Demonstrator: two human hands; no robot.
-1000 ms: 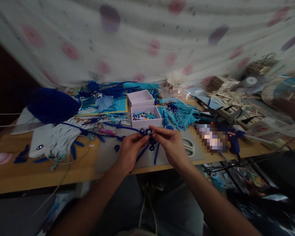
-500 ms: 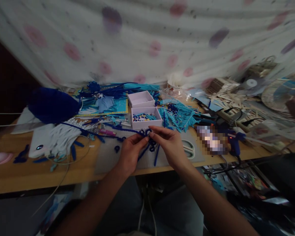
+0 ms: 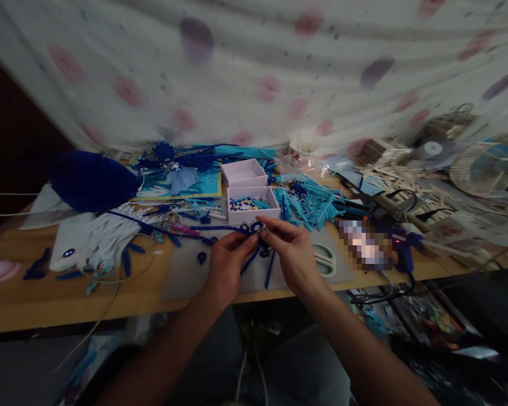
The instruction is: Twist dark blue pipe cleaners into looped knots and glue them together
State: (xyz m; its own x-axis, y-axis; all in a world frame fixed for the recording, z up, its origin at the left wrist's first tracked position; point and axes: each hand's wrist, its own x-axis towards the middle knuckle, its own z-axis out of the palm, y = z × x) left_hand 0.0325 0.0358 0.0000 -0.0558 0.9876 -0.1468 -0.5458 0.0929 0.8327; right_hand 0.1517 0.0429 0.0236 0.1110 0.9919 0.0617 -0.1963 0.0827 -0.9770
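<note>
My left hand (image 3: 227, 260) and my right hand (image 3: 291, 251) meet over a grey mat (image 3: 186, 270) on the wooden table (image 3: 68, 299). Both pinch a dark blue pipe-cleaner piece (image 3: 256, 237) with small curled loops, held just above the mat. Its loose blue stems hang down between my palms. A long blue stem runs left from the loops. Just behind my fingers stands a small white box (image 3: 254, 204) with blue beads in it, and a second empty white box (image 3: 243, 172) behind that.
A dark blue pompom (image 3: 93, 180) and a white device (image 3: 70, 242) lie at the left. Light blue trimmings (image 3: 309, 200), white scissors (image 3: 325, 258), a blue glue gun (image 3: 402, 248) and wooden sticks (image 3: 385, 169) crowd the right. A spotted cloth (image 3: 254, 67) hangs behind.
My hands stay together on the blue piece; the fingers shift slightly and the camera has tilted a little, otherwise nothing moved.
</note>
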